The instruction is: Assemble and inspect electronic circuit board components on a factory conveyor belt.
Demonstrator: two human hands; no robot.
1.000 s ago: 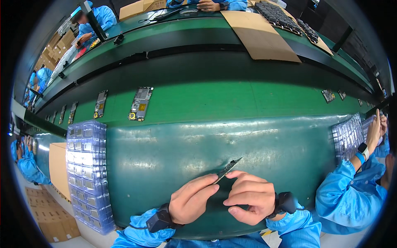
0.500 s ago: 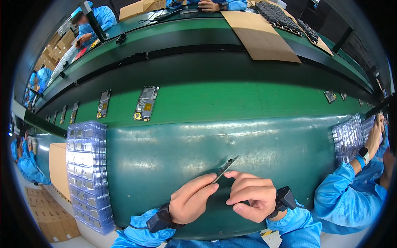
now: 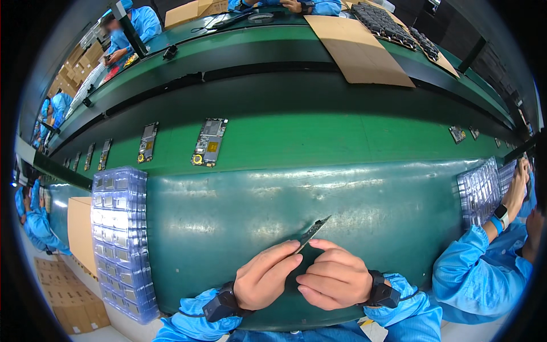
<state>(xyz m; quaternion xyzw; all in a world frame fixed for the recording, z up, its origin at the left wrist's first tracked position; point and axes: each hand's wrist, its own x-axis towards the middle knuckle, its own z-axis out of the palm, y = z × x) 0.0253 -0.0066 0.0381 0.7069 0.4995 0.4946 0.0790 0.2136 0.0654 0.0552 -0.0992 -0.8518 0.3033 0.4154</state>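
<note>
In my left hand [image 3: 262,277] a thin circuit board [image 3: 312,232] is pinched between the thumb and fingers, tilted, with its narrow edge toward me and its far end pointing up to the right. My right hand [image 3: 337,276] is closed just right of it, fingers curled and the index fingertip at the board's lower edge; I cannot tell if it touches. What the curled fingers hold, if anything, is hidden. Both hands are above the dark green work mat [image 3: 239,211].
Beyond the mat, a green conveyor belt [image 3: 296,137] carries several boards, the nearest circuit board [image 3: 209,142] at left. Clear plastic trays [image 3: 121,245] are stacked at my left, beside a cardboard box [image 3: 81,231]. A co-worker's arm [image 3: 484,256] and more trays [image 3: 478,191] are at right.
My right hand has shifted left, closer to the board, and its fingers have curled in. The left hand has hardly moved. Boards on the belt have slid slightly right.
</note>
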